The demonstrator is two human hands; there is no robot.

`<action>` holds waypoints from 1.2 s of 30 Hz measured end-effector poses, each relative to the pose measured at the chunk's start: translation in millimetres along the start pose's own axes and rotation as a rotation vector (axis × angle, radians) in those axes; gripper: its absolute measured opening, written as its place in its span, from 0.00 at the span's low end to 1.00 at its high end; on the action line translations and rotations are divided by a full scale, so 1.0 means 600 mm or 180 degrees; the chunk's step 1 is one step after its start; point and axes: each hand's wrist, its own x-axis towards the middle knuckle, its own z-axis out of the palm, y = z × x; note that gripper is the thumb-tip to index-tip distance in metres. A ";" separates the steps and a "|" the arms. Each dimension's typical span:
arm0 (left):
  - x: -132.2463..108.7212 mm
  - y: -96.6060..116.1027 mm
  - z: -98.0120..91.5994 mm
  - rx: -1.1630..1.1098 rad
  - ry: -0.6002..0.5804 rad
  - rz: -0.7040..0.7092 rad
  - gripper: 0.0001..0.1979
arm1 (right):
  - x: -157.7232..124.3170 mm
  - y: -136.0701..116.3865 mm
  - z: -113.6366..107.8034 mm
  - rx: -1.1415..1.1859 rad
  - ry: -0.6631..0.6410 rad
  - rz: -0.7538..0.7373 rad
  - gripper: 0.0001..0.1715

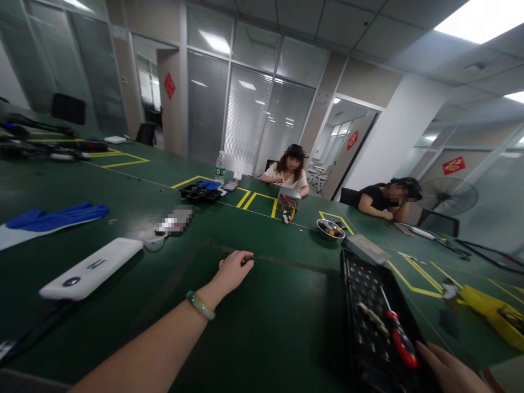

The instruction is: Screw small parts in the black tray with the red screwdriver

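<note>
My left hand (233,271) rests low over the dark green table mat (278,327), its fingers curled around a small dark object (247,261). A pale green bangle (200,304) circles that wrist. At the bottom right, my right hand (446,368) sits at the edge of a black perforated tray (360,284), its fingers apart and holding nothing visible. In the tray lie a red-handled screwdriver (402,341) and a slim metal tool (372,319).
A white phone-like case (90,268) and blue gloves (57,218) lie at left. A steel bowl of tools (329,229), wired electronics (287,208) and a water bottle (220,168) stand ahead. Two seated co-workers (289,172) wear head cameras. A yellow item (491,316) lies at right.
</note>
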 end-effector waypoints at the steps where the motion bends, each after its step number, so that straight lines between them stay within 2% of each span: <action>1: 0.000 0.000 0.000 -0.0018 -0.0018 0.0015 0.21 | -0.007 -0.032 0.007 0.0194 -0.0298 -0.0023 0.23; 3: -0.001 0.003 -0.001 -0.0063 -0.0062 0.0076 0.23 | -0.023 -0.106 0.020 0.0442 -0.0698 -0.0125 0.27; 6: -0.006 0.012 -0.001 -0.0113 -0.0129 0.0241 0.26 | -0.050 -0.223 0.043 0.0621 -0.0913 -0.0361 0.28; 9: -0.013 0.022 0.001 -0.0105 -0.0199 0.0433 0.28 | -0.073 -0.318 0.068 0.0416 -0.0801 -0.0749 0.27; 12: -0.020 0.028 0.005 -0.0048 -0.0282 0.0540 0.28 | -0.084 -0.375 0.096 0.0404 -0.0750 -0.0879 0.25; 16: -0.017 0.024 0.009 0.0081 -0.0342 0.0494 0.31 | -0.081 -0.406 0.126 0.0362 -0.0760 -0.1015 0.25; 23: -0.002 0.016 0.016 0.0401 -0.0355 0.0137 0.32 | -0.062 -0.418 0.160 0.0144 -0.0784 -0.1216 0.23; 26: -0.002 0.018 0.016 0.0517 -0.0334 0.0031 0.33 | -0.063 -0.427 0.155 0.0012 -0.0625 -0.1293 0.20; 30: -0.004 0.021 0.015 0.0572 -0.0313 0.0003 0.33 | -0.077 -0.450 0.115 -0.0013 -0.0262 -0.1514 0.13; 31: -0.005 0.022 0.015 0.0574 -0.0310 0.0005 0.33 | -0.083 -0.457 0.103 0.0015 -0.0338 -0.1726 0.11; 33: -0.005 0.022 0.015 0.0572 -0.0305 0.0010 0.33 | -0.096 -0.469 0.084 -0.0014 -0.0807 -0.2268 0.10; 36: -0.006 0.020 0.016 0.0566 -0.0297 0.0006 0.32 | -0.120 -0.486 0.076 -0.0515 -0.1411 -0.2661 0.15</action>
